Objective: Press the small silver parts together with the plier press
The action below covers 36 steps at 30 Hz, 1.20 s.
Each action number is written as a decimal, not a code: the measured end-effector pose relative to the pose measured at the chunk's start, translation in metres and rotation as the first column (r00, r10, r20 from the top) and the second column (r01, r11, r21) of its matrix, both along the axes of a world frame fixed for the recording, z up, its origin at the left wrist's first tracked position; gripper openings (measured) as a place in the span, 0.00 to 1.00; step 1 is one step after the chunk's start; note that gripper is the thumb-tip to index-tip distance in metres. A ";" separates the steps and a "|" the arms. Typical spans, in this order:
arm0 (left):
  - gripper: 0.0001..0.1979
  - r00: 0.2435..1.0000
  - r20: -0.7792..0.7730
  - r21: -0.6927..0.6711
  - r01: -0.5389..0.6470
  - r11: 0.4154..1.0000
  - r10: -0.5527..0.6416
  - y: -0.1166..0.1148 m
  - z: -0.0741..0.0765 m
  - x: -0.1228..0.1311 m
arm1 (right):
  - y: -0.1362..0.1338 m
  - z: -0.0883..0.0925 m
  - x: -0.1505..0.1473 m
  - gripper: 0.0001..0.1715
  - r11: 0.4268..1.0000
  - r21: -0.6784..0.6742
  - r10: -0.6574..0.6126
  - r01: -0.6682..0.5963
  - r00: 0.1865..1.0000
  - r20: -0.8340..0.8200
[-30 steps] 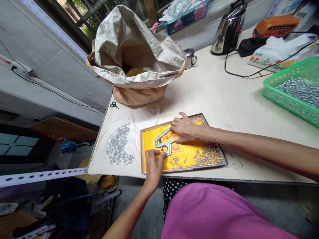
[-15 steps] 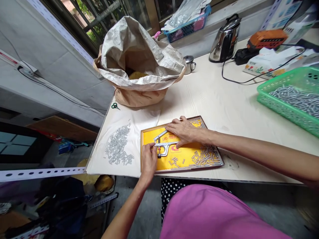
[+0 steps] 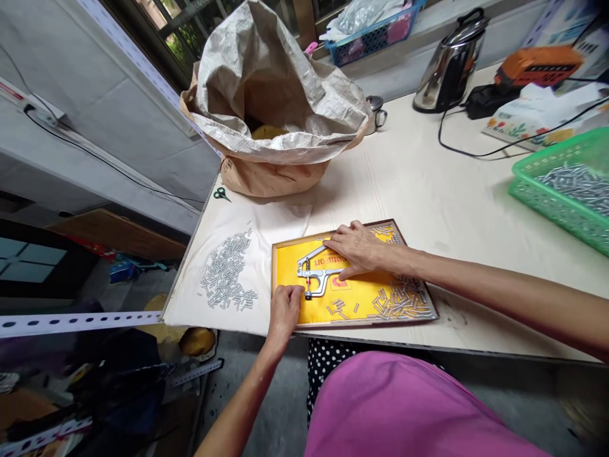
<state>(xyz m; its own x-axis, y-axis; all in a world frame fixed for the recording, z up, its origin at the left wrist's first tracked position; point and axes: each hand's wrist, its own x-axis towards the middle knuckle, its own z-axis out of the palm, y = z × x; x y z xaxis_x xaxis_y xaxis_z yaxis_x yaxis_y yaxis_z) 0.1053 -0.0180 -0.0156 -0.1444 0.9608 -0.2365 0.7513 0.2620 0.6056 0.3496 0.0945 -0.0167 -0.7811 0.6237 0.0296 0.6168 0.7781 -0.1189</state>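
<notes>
The right hand point(image 3: 358, 249) lies palm down with its fingers spread, flat across the upper handle of a silver metal hand press shaped like pliers point(image 3: 314, 277). The press rests on its side in the left half of a shallow rectangular tray with a dark wooden frame and a smooth yellow lining point(image 3: 286, 261). The left hand point(image 3: 284, 307) sits at the tray's front left corner with its fingers curled together, knuckles up, just beside the press's jaw end. Whether it pinches anything cannot be told.

Short shiny metal tubes point(image 3: 403, 301) lie loose and criss-crossed along the tray's front right. To the left of the tray a larger heap of the same tubes point(image 3: 225, 278) is spread over a soft white cloth point(image 3: 273, 219) on the pale wood-grain table point(image 3: 428, 184).

Behind the cloth stands a crumpled woven grey-white sack with a brown paper outer layer point(image 3: 276, 82), its mouth open, and small green-handled scissors point(image 3: 220, 193) lie by its base. Far right, a green plastic lattice basket point(image 3: 554, 202) holds more tubes. A rounded polished steel kettle point(image 3: 450, 60) stands near the back edge.
</notes>
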 end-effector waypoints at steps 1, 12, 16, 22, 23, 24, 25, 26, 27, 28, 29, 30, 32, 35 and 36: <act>0.18 1.000 0.005 0.001 -0.002 1.000 0.002 0.000 -0.001 -0.001 | -0.001 -0.001 0.001 0.39 1.000 -0.005 0.005 -0.005 1.000 -0.014; 0.35 0.849 -0.376 0.291 0.488 0.823 -0.371 0.005 0.012 0.040 | -0.037 0.007 -0.002 0.36 0.997 -0.062 -0.064 0.055 0.986 -0.152; 0.33 0.796 -0.378 0.153 0.557 0.816 -0.472 0.032 0.008 0.058 | -0.048 0.012 -0.009 0.34 0.996 -0.059 -0.081 0.071 0.976 -0.201; 0.23 0.777 -0.376 0.146 0.587 0.796 -0.504 0.048 0.010 0.056 | -0.051 0.000 -0.007 0.23 0.986 -0.018 -0.165 0.164 0.976 -0.143; 0.20 0.768 -0.379 0.140 0.600 0.788 -0.517 0.048 0.010 0.056 | -0.052 -0.002 -0.006 0.19 0.987 -0.008 -0.157 0.158 0.979 -0.130; 0.17 0.756 -0.382 0.130 0.614 0.779 -0.532 0.048 0.010 0.056 | -0.053 -0.004 -0.005 0.16 0.989 0.000 -0.145 0.146 0.982 -0.120; 0.14 0.742 -0.385 0.120 0.630 0.767 -0.549 0.048 0.010 0.056 | -0.053 -0.005 -0.004 0.14 0.991 0.003 -0.131 0.132 0.985 -0.113; 0.12 0.728 -0.389 0.110 0.646 0.756 -0.565 0.048 0.010 0.057 | -0.054 -0.006 -0.003 0.14 0.993 -0.004 -0.118 0.118 0.987 -0.107; 0.09 0.713 -0.394 0.098 0.660 0.745 -0.580 0.048 0.010 0.058 | -0.054 -0.006 -0.001 0.13 0.994 -0.020 -0.110 0.108 0.989 -0.099; 0.08 0.699 -0.399 0.083 0.672 0.736 -0.593 0.048 0.010 0.060 | -0.054 -0.007 0.000 0.13 0.994 -0.043 -0.105 0.101 0.990 -0.091; 0.07 0.683 -0.405 0.064 0.684 0.727 -0.607 0.048 0.010 0.062 | -0.054 -0.007 0.001 0.12 0.993 -0.068 -0.103 0.098 0.991 -0.081; 0.06 0.667 -0.410 0.044 0.695 0.717 -0.622 0.048 0.010 0.064 | -0.054 -0.007 0.002 0.12 0.991 -0.091 -0.104 0.098 0.992 -0.071; 0.06 0.642 -0.415 0.010 0.712 0.702 -0.645 0.047 0.011 0.068 | -0.054 -0.007 0.005 0.13 0.988 -0.115 -0.113 0.105 0.992 -0.059; 0.06 0.653 -0.410 0.022 0.705 0.709 -0.637 0.046 0.011 0.072 | -0.054 -0.008 0.011 0.15 0.989 -0.086 -0.124 0.116 0.988 -0.087; 0.07 0.675 -0.407 0.045 0.688 0.724 -0.616 0.046 0.011 0.073 | -0.055 -0.009 0.013 0.16 0.991 -0.058 -0.124 0.117 0.985 -0.120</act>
<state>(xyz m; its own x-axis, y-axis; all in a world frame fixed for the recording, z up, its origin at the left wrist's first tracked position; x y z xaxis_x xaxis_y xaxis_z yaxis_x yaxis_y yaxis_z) 0.1782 0.0285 -0.0046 0.5006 0.8581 -0.1140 0.8490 -0.4609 0.2584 0.3623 0.0395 -0.0252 -0.6925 0.7162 0.0865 0.6839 0.6900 -0.2370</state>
